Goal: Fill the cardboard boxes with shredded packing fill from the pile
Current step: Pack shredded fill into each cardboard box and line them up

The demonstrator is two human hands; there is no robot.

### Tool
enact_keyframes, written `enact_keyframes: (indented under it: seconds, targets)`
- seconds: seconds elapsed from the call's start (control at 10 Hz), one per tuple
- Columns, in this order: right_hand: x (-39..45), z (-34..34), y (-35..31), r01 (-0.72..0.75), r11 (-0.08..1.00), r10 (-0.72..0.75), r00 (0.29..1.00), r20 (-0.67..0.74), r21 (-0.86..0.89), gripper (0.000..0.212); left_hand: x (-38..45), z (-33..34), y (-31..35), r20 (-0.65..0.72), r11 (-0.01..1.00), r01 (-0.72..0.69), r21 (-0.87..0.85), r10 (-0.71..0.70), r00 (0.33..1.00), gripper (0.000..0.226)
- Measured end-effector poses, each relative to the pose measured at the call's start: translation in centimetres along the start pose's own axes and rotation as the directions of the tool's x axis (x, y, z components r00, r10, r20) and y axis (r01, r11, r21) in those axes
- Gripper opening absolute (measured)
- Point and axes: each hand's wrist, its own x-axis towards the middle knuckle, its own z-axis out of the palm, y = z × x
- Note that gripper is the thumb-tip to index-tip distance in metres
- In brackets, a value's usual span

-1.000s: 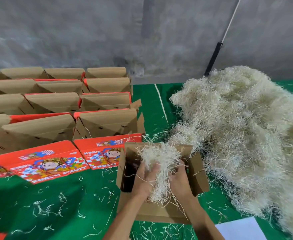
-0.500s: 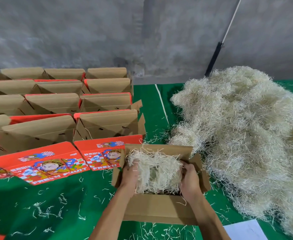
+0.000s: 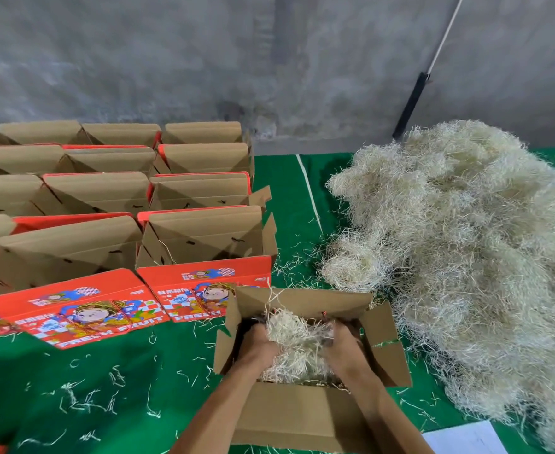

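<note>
An open cardboard box point(image 3: 305, 414) stood at the near edge of the green table point(image 3: 73, 388), its flaps spread outward; inside it lay a clump of shredded fill point(image 3: 297, 345), and both hands were sunk into the box on either side of that clump; the left hand point(image 3: 258, 344) pressed against the clump's left flank with fingers curled into the strands, and the right hand point(image 3: 341, 339) gripped its right flank the same way, so the fill sat squarely between them. The big pile point(image 3: 466, 257) of the same pale shreds covered the table's right side, just beside the box's right flap; loose strands were scattered over the cloth. Toward the left and far edge stood rows of open red boxes point(image 3: 200, 231) with brown flaps raised; a white sheet point(image 3: 463, 439) lay at the near right corner.
</note>
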Motion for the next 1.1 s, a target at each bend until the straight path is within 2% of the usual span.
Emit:
enact_keyframes:
  seconds: [0.1, 0.2, 0.3, 0.4, 0.5, 0.6, 0.7, 0.8, 0.9, 1.0, 1.1]
  targets:
    - [0.0, -0.2, 1.3, -0.147, 0.975, 0.141, 0.989, 0.045, 0.169, 0.010, 0.9, 0.3, -0.4, -0.126, 0.991, -0.034, 0.128, 0.050, 0.991, 0.032]
    - [1.1, -0.6, 2.0, -0.055, 0.949, 0.029, 0.996, -0.089, -0.312, 0.025, 1.4, -0.2, -0.1, -0.110, 0.993, -0.059, 0.106, 0.071, 0.991, 0.048]
    - [1.2, -0.6, -0.4, -0.083, 0.996, 0.081, 0.994, 0.074, 0.014, 0.047, 0.2, -1.5, 1.1, 0.171, 0.949, 0.078, -0.307, -0.025, 0.985, 0.084]
    - [0.6, 0.7, -1.4, -0.111, 0.994, 0.105, 0.960, 0.260, 0.008, 0.072, -1.6, -2.2, 2.1, 0.481, 0.682, 0.324, -0.656, 0.046, 0.876, 0.078]
    - [0.2, 1.2, -1.6, 0.093, 0.995, -0.097, 0.977, 0.189, 0.028, 0.042, -2.0, -1.5, 2.1, 0.410, 0.658, 0.277, -0.700, 0.052, 0.911, 0.062]
    - [0.7, -0.2, -0.7, 0.157, 0.986, -0.161, 0.984, 0.072, 0.061, 0.029, -1.5, -1.2, 0.9, 0.175, 0.683, 0.146, -0.716, -0.026, 0.984, 0.058]
    - [-0.1, -1.8, -0.6, 0.193, 0.972, -0.191, 0.981, -0.032, 0.131, 0.036, -1.4, -1.7, 0.2, 0.024, 0.613, 0.041, -0.789, -0.037, 0.999, 0.052]
    - [-1.2, -2.7, -1.0, 0.257, 0.952, -0.234, 0.961, -0.146, 0.165, 0.040, -1.9, -2.1, 0.2, -0.174, 0.652, -0.109, -0.750, -0.035, 0.984, 0.030]
    - [-2.0, -3.2, -1.6, 0.220, 0.934, -0.154, 0.959, -0.239, 0.282, 0.051, -2.9, -2.9, 0.1, -0.458, 0.782, -0.362, -0.507, 0.112, 0.882, 0.030]
    - [-2.0, -3.4, -1.7, 0.128, 0.915, -0.019, 0.961, -0.277, 0.383, 0.045, -3.8, -3.2, -0.6, -0.485, 0.871, -0.480, 0.107, 0.467, 0.739, 0.040]
    - [-2.5, -3.5, -1.6, 0.080, 0.873, -0.005, 0.988, -0.154, 0.481, 0.017, -4.3, -3.1, -0.1, -0.389, 0.781, -0.501, 0.373, 0.622, 0.680, 0.046]
